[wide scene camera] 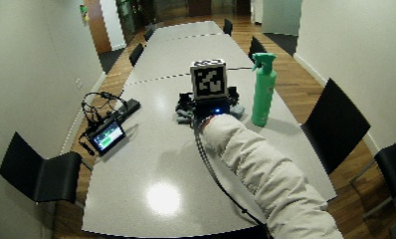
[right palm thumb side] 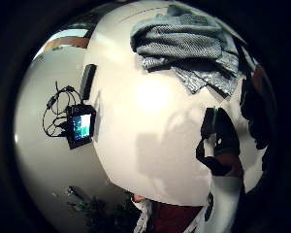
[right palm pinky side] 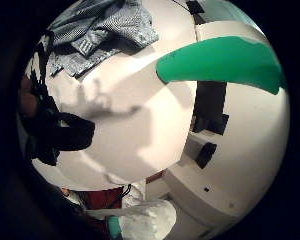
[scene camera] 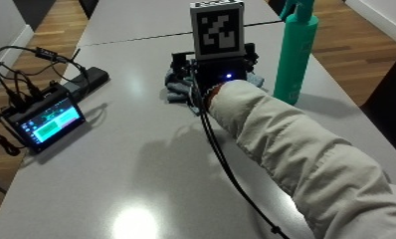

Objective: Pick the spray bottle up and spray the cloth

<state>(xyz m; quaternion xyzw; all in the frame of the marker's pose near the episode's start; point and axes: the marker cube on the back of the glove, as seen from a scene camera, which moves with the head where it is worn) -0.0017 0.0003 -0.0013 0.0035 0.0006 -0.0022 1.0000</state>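
Note:
A tall green spray bottle (scene camera: 296,55) stands upright on the grey table (scene camera: 138,149), to the right of my gloved right hand (scene camera: 185,69). The hand hovers just above the table, right at the near edge of a crumpled grey cloth (scene camera: 177,90), and holds nothing. In the thumb side palm view the cloth (right palm thumb side: 184,43) lies ahead of the palm and the gloved fingers (right palm thumb side: 223,141) hang loosely curled. The little finger side palm view shows the bottle (right palm pinky side: 225,62) close beside the hand and the cloth (right palm pinky side: 100,30) further off. The marker cube hides most of the hand in the outside views.
A small monitor (scene camera: 46,119) with cables sits at the table's left edge, with a black box (scene camera: 89,79) behind it. Black chairs (wide scene camera: 334,124) stand along both sides. The table's right edge runs close behind the bottle (wide scene camera: 263,89).

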